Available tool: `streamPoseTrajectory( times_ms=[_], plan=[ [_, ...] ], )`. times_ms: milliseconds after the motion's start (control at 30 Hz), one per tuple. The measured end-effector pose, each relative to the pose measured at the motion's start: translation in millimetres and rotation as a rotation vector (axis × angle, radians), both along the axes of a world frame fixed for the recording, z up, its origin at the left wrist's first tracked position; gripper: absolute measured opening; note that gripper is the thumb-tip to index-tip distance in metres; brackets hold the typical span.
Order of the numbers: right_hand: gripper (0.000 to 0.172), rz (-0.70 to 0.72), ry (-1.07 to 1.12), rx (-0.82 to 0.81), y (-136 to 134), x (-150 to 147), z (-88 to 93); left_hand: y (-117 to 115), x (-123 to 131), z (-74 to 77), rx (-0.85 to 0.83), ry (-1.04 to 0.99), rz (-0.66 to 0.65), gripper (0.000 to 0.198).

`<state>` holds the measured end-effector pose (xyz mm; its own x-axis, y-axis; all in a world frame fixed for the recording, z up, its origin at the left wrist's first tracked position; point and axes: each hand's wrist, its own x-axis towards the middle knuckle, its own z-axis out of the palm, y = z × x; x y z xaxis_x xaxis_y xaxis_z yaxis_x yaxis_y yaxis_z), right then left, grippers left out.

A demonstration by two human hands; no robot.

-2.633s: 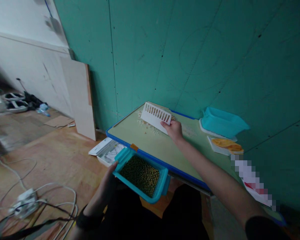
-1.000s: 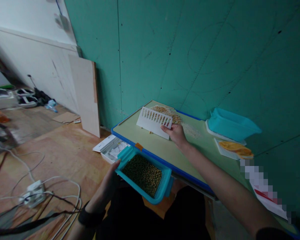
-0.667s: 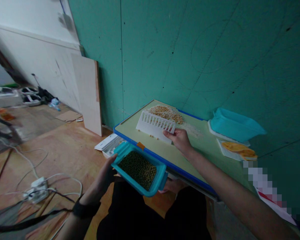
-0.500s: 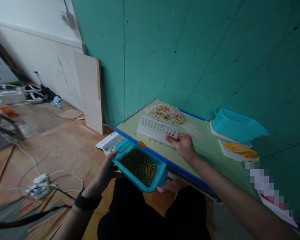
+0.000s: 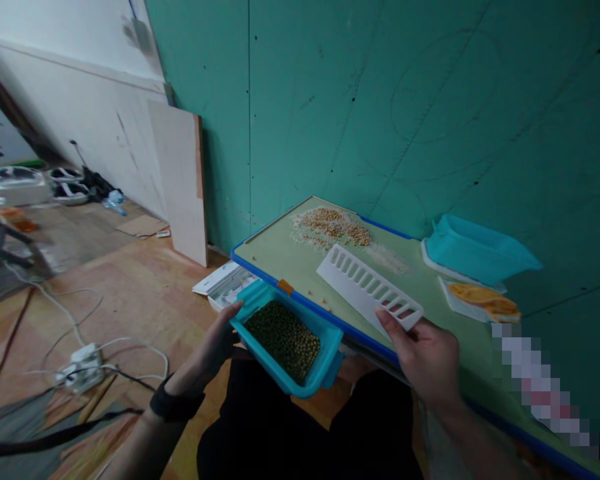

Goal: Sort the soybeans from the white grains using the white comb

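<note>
My left hand (image 5: 220,343) grips the left end of a turquoise plastic container (image 5: 333,347), held just below the table's front edge. Dark green beans and some yellow beans (image 5: 285,337) lie inside it. My right hand (image 5: 425,353) is closed on the near right end of a white slotted plastic strip (image 5: 365,287), thumb on top, tilted over the tabletop. Beyond the strip, soybeans mixed with pale grains (image 5: 330,225) are spread at the back of the pale green table (image 5: 285,257). A few loose beans lie close to its front edge.
At the table's right stand another turquoise container (image 5: 480,250) and an orange-yellow cloth (image 5: 483,300) on a white base. A green wall (image 5: 305,100) rises behind. A white box (image 5: 220,287) sits at the table's left; a power strip (image 5: 83,367) with cables lies on the floor.
My right hand has drawn the white slotted strip toward me and to the right, turning it more slantwise. The turquoise container in my left hand has shifted slightly right and down.
</note>
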<state>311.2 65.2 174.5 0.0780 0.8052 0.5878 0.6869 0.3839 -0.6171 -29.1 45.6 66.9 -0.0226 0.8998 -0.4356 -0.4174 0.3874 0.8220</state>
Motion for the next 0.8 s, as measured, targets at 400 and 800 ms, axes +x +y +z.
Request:
streamPoseTrajectory(
  times_ms=[400, 800],
  plan=[
    [0.025, 0.195, -0.013, -0.025, -32.2, -4.7, -1.0, 2.2, 30.7, 6.4, 0.003, -0.081, -0.099, 0.08],
    [0.028, 0.37, 0.115, -0.106, 77.1, -68.0, -3.3, 4.3, -52.5, -1.7, 0.002, 0.05, 0.153, 0.069]
  ],
)
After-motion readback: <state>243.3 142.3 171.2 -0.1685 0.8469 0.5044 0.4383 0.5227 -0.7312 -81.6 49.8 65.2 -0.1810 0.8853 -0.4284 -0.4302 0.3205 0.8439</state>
